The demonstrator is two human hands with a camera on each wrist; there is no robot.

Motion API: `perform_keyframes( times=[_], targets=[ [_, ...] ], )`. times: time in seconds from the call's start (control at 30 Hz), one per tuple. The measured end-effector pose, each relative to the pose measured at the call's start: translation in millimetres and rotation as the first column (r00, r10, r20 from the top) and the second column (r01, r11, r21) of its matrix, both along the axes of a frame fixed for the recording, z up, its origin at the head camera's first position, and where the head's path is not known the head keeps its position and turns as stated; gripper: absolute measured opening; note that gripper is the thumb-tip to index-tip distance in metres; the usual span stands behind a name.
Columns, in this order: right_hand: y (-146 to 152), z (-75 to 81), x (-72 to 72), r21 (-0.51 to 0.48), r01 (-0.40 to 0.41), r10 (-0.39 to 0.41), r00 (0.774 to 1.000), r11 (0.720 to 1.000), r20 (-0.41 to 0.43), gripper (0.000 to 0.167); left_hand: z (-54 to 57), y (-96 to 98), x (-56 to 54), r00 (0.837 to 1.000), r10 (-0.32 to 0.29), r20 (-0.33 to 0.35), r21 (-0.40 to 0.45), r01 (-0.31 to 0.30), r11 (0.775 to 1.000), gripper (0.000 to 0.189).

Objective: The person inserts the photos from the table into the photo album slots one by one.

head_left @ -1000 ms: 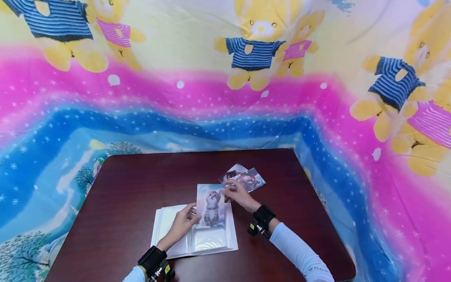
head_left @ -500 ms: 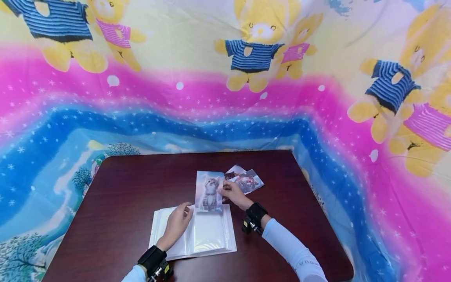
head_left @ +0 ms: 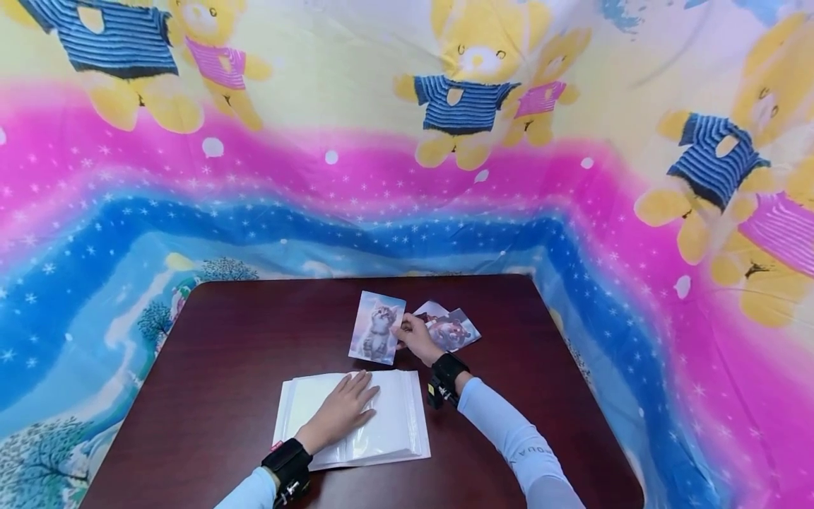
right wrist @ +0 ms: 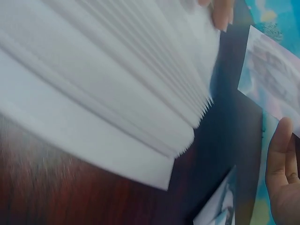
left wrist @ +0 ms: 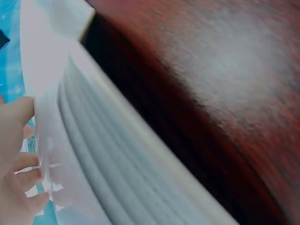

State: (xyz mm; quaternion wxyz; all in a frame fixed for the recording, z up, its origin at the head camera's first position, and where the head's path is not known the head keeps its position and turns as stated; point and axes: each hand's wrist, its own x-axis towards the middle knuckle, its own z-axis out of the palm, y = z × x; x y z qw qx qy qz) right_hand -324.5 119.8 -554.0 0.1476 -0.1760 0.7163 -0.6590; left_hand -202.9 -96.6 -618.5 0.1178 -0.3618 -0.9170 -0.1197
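Observation:
A white photo album [head_left: 389,424] with clear sleeves lies spread on the table. My left hand [head_left: 340,413] rests flat on its pages near the middle fold, fingers straight and spread. Beyond the album's far edge, my right hand [head_left: 420,341] pinches a kitten photo [head_left: 378,329] by its right side, picture facing up and slightly tilted. In the right wrist view the thumb lies along the edge of that photo [right wrist: 272,70], and the album's many page edges [right wrist: 140,70] fan out beside it. The left wrist view shows the album's layered pages [left wrist: 108,140] from the side.
Several overlapping photos [head_left: 453,331] lie on the dark red-brown table [head_left: 254,325], just right of my right hand. A printed cloth [head_left: 356,170] with bears hangs around the table's far and side edges.
The kitten photo has moved away from the album, up past its far edge, in my right hand. My left hand let go of it and came down flat on the pages.

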Motion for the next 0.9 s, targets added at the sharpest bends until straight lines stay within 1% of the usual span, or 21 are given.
perform_keyframes(
  times=[0.1, 0.27, 0.37, 0.53, 0.6, 0.7, 0.77, 0.83, 0.9],
  targets=[
    [-7, -4.8, 1.3, -0.01, -0.002, 0.002, 1.0, 1.0, 0.012, 0.018, -1.4, 0.5, 1.6, 1.0, 0.008, -0.009, -0.014, -0.008, 1.0, 0.044],
    [-15, -13.0, 0.3, -0.035, 0.019, -0.018, 0.999, 0.999, 0.027, 0.017, -6.5, 0.4, 1.0, 0.997, 0.025, -0.074, 0.027, -0.023, 0.999, 0.043],
    [-17, -16.0, 1.4, -0.033, 0.007, -0.006, 0.999, 0.999, 0.036, 0.016, -9.9, -0.4, 0.9, 0.994, 0.029, -0.103, 0.055, -0.023, 0.998, 0.043],
    [-13, -23.5, 4.4, -0.021, 0.002, -0.001, 0.999, 1.0, 0.036, 0.015, -12.3, -0.7, 1.5, 0.993, 0.032, -0.114, 0.079, -0.023, 0.997, 0.042],
    [-9, -30.6, 2.9, -0.009, 0.01, -0.01, 1.0, 1.0, 0.005, 0.014, -12.1, -0.6, 1.4, 0.994, 0.033, -0.109, 0.084, -0.024, 0.996, 0.043],
    [-4, -34.0, 2.5, 0.006, 0.018, -0.018, 0.999, 1.0, -0.041, 0.012, -11.6, -0.7, 1.2, 0.995, 0.036, -0.095, 0.084, -0.028, 0.996, 0.043],
    [0, -30.7, 3.7, 0.036, 0.015, -0.012, 0.996, 0.999, -0.088, 0.01, -11.2, -0.6, 1.3, 0.996, 0.035, -0.079, 0.078, -0.029, 0.997, 0.043],
    [2, -23.2, 5.9, 0.072, 0.011, -0.002, 0.993, 0.997, -0.122, 0.01, -10.7, -0.2, 2.0, 0.998, 0.034, -0.057, 0.067, -0.03, 0.997, 0.043],
    [4, -19.0, 6.2, 0.114, 0.01, 0.009, 0.987, 0.993, -0.16, 0.009, -10.3, 0.8, 3.1, 0.999, 0.032, -0.033, 0.053, -0.03, 0.998, 0.044]
  ],
)
